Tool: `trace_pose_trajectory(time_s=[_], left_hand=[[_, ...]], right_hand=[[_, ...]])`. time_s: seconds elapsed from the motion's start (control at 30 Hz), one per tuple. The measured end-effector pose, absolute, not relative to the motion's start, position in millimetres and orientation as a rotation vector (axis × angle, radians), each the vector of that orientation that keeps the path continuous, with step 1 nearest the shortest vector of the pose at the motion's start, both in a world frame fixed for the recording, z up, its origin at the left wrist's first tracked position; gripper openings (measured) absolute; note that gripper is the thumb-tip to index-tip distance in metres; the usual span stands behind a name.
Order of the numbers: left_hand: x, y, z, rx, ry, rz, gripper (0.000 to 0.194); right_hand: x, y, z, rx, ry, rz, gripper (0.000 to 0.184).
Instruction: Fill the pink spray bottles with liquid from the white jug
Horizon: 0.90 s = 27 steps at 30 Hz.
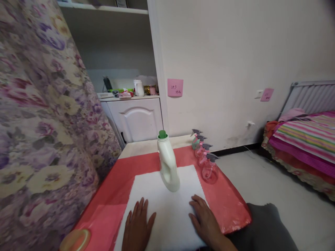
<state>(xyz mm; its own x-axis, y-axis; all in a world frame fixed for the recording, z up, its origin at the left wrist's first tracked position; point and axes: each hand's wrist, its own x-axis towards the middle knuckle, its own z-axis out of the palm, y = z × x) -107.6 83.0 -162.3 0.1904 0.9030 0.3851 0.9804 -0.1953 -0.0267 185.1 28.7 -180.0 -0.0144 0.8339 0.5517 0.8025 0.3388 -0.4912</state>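
My left hand (138, 223) lies flat on a white cloth (167, 219), fingers stretched out and holding nothing. Toward the cloth's right edge, my right hand (205, 220) also rests palm down with its fingers apart. Beyond both hands stands a pale green plastic jug (167, 164) with a built-in handle, upright near the far part of the cloth. A green piece (162, 134) shows in its open mouth. Neither hand touches the jug. To the right, several spray bottles (210, 171) stand in a row, with grey trigger heads and pink or green parts.
A red cover (110, 195) lies over the table. At the front left corner sits a round tan object (75, 240), partly cut off. A flowered curtain (47, 139) hangs close on the left. Behind are a white cabinet (141, 120) and a wall; a bed (306, 136) stands right.
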Motion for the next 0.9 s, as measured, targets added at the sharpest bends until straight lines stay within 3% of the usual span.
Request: trace_pose_trajectory(time_s=[0.9], left_hand=[[-105.7, 82.5, -156.2, -2.214, -1.824, -0.364, 0.060]], right_hand=[[185.5, 30.0, -180.0, -1.454, -1.799, 0.071, 0.036]])
